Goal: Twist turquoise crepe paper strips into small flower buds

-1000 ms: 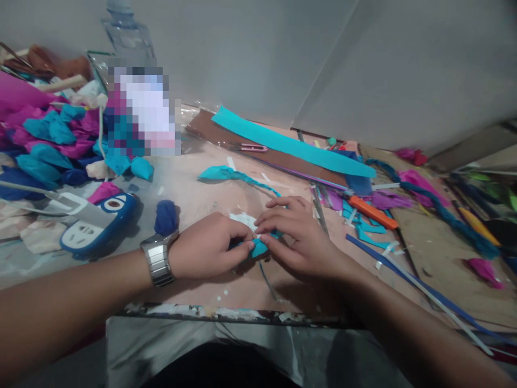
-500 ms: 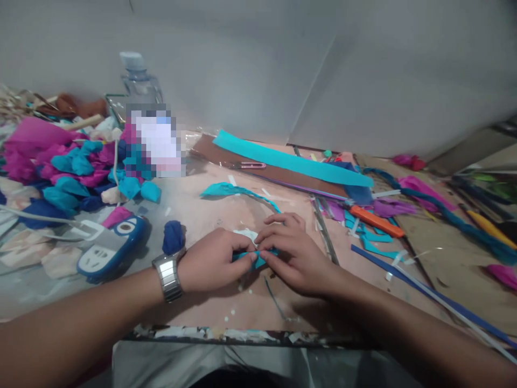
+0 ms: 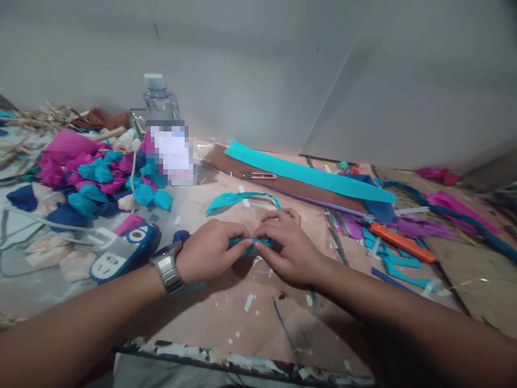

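My left hand (image 3: pixel 214 248), with a metal watch (image 3: pixel 166 269) at its wrist, pinches one end of a small twisted piece of turquoise crepe paper (image 3: pixel 255 247). Against it, my right hand (image 3: pixel 285 245) pinches the same paper between thumb and fingers, the two thumb tips almost meeting. Part of the paper is hidden by the fingers. Just beyond the hands, a turquoise paper strip (image 3: pixel 238 198) lies curved on the table, wide at its left end and thin at its right. A dark blue paper piece (image 3: pixel 180 236) sits partly behind my left hand.
Crumpled pink, turquoise and blue paper petals (image 3: pixel 97 178) are heaped at the left, near a blue-and-white power strip (image 3: pixel 125 253) and a plastic bottle (image 3: pixel 159 102). A pink cutter (image 3: pixel 260 176) rests on brown paper by a turquoise sheet (image 3: pixel 307 172). An orange utility knife (image 3: pixel 402 242) lies right.
The view has shifted, so the table things appear farther right and slightly lower. Both hands still pinch the turquoise paper, which now looks more bunched between the fingers.
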A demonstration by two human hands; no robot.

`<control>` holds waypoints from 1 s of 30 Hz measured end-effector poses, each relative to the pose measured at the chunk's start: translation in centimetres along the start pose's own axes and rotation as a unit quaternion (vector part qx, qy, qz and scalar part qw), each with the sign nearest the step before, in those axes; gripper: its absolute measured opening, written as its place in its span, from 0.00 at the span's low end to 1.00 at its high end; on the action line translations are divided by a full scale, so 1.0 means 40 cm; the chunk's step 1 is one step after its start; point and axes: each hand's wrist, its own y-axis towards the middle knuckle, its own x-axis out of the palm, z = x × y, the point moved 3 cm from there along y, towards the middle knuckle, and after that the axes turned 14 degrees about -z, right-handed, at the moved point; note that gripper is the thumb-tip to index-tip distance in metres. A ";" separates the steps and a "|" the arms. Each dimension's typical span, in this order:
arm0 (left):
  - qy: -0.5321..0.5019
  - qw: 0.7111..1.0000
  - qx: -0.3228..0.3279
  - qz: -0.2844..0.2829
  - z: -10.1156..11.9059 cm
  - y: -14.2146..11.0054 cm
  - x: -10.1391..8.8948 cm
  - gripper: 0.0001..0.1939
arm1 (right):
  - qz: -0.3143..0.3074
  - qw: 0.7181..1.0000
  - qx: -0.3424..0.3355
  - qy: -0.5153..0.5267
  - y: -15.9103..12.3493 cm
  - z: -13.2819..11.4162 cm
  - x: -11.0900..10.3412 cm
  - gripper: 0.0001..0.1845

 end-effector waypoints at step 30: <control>-0.131 0.991 -0.030 -0.024 -0.015 0.006 0.000 0.12 | 0.040 0.998 -0.036 -0.026 -0.021 0.019 -0.038 0.05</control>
